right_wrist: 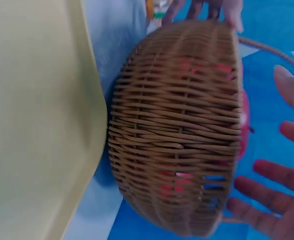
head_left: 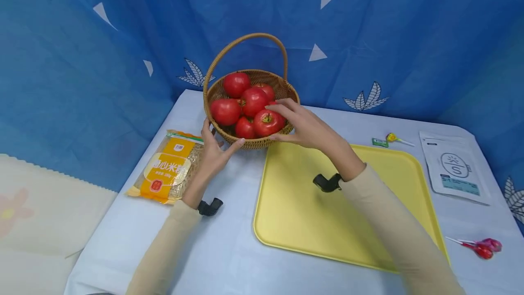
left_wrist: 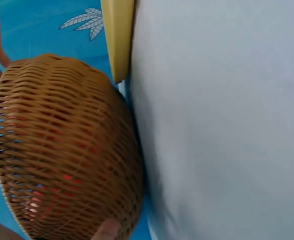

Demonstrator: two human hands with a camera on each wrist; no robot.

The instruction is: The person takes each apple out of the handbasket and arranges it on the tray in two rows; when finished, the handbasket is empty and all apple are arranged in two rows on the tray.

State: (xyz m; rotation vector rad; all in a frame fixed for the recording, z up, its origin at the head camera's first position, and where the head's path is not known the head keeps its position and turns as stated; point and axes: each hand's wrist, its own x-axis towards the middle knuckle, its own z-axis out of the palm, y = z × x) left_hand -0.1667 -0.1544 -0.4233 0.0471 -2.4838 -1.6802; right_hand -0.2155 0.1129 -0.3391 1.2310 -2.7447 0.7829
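A woven wicker basket [head_left: 282, 86] with a hoop handle stands at the back of the table and holds several red tomatoes [head_left: 254, 101]. My left hand [head_left: 214, 150] touches the basket's near left wall with spread fingers; the basket wall [left_wrist: 61, 150] fills the left wrist view. My right hand [head_left: 300, 124] rests at the basket's right rim, fingers straight over a front tomato [head_left: 267, 122], thumb against the wall. In the right wrist view the basket [right_wrist: 177, 135] lies close, with my open fingers [right_wrist: 267, 200] beside it. Neither hand grips anything.
A yellow tray [head_left: 311, 208] lies right of centre, its corner touching the basket. A packet of noodles [head_left: 169, 167] sits at left. A white pouch [head_left: 454, 165], a lollipop [head_left: 394, 139] and red scissors [head_left: 479, 247] lie at right. Blue cloth hangs behind.
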